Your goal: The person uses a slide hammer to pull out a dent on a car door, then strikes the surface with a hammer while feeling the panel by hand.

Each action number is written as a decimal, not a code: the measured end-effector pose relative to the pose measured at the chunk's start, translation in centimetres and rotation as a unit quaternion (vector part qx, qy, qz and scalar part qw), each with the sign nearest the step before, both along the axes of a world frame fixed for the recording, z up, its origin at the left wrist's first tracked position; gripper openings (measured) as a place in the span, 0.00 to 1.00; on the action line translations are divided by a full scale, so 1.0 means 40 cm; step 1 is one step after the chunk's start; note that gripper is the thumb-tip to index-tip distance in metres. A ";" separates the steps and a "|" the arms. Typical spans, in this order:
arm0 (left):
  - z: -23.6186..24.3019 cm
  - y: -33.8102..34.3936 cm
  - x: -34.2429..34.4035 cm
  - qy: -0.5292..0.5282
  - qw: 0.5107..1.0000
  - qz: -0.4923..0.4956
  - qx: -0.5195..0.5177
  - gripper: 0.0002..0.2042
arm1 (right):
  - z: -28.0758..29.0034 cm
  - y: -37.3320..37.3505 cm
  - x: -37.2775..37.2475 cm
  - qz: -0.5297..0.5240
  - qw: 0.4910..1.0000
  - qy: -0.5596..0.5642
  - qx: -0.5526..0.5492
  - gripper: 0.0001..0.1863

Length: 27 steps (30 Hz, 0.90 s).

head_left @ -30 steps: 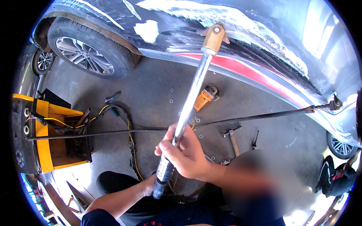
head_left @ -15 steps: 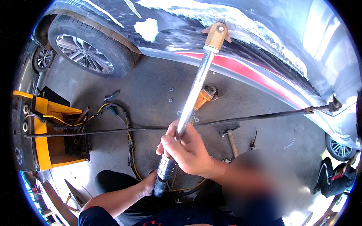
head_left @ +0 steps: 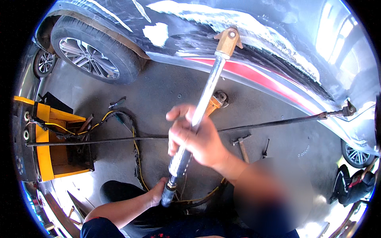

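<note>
A slide hammer with a chrome rod slants up and away from me. Its brass-coloured hooked head rests at the scraped, white-patched side panel of a car. Low down, my left hand is closed round the dark grip end; some of its fingers are hidden behind the grip. My right hand is wrapped loosely round the shaft by the sliding weight, its index finger lifted off. Motion blurs its fingers a little.
A long dark bar runs across, from a yellow-and-black machine to the car's sill. An orange angle grinder, a hammer, a cable and small washers lie on the floor. A car wheel stands upper left.
My right hand has moved slightly up the shaft and its grip has loosened, index finger lifting. The sliding weight has shifted up away from the grip end. My left hand stays put.
</note>
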<state>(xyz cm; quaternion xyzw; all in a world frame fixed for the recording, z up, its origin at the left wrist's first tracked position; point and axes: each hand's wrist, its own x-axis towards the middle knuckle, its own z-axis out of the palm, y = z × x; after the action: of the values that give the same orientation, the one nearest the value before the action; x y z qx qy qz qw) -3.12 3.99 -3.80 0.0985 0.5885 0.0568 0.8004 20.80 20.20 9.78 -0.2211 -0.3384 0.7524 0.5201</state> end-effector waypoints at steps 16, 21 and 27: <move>-0.002 0.036 0.000 0.029 0.957 0.279 0.073 0.21 | -0.075 -0.100 -0.048 -0.061 0.989 -0.103 0.086 0.18; 0.036 0.047 0.010 0.010 0.998 0.063 0.017 0.17 | -0.062 -0.119 -0.039 -0.031 0.996 -0.072 0.039 0.12; 0.029 -0.005 0.030 -0.058 0.995 -0.085 -0.004 0.13 | -0.063 -0.150 -0.032 -0.015 0.992 -0.107 0.063 0.08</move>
<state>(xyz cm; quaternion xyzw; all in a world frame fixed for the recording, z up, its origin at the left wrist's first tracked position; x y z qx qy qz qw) -1.92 3.80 -2.63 0.1416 0.5305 -0.0083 0.8357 19.52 14.19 7.26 -0.2722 -0.4354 0.6937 0.5051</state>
